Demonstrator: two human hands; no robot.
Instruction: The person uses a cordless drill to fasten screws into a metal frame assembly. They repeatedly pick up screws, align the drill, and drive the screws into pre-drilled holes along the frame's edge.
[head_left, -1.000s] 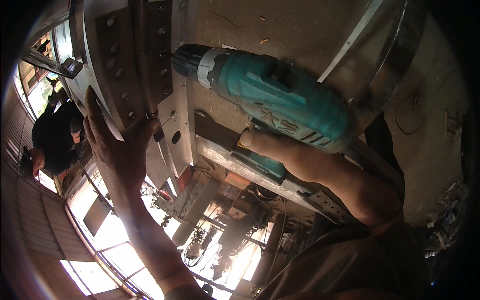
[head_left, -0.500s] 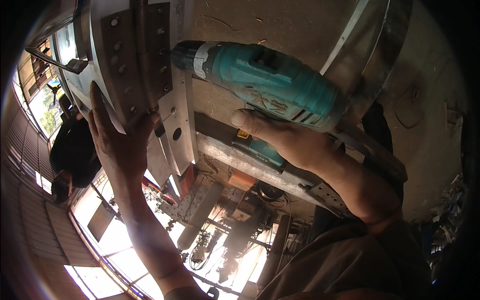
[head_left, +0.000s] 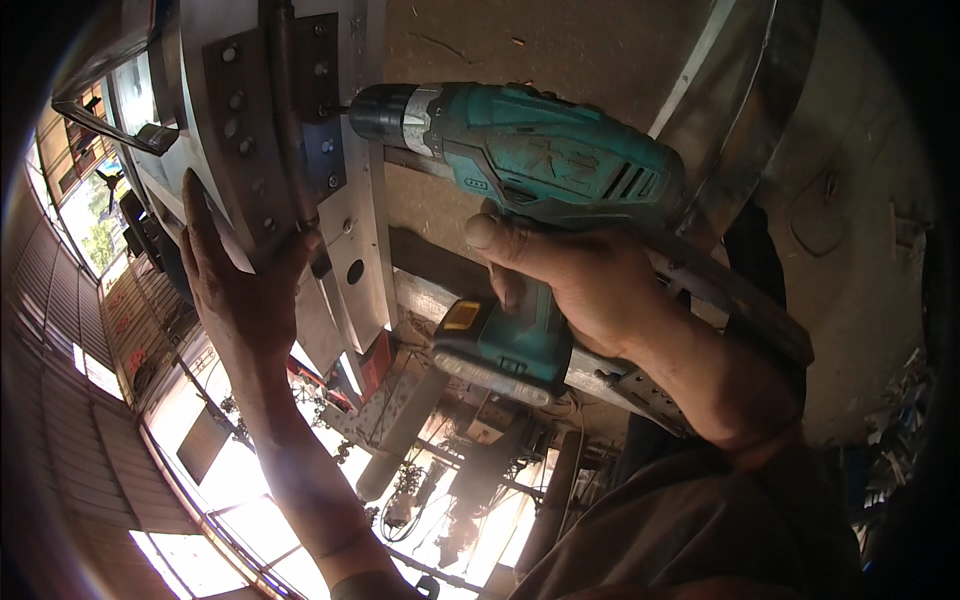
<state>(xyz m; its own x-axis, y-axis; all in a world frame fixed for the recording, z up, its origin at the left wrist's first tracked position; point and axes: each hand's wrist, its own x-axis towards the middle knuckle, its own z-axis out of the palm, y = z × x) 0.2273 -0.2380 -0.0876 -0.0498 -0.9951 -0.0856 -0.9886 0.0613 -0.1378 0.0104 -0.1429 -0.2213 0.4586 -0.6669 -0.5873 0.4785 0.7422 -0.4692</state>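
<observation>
Drill: teal, its nose pointed at the dark hinge.
Right hand: gripped the drill's handle.
Left hand: lay spread, thumb beside the hinge's lower end.

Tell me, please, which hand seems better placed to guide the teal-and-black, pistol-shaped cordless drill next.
Probably the right hand: it grips the drill, whose round black chuck points at the dark, flat metal hinge. The left hand is spread by the hinge's lower end, apart from the drill.
</observation>
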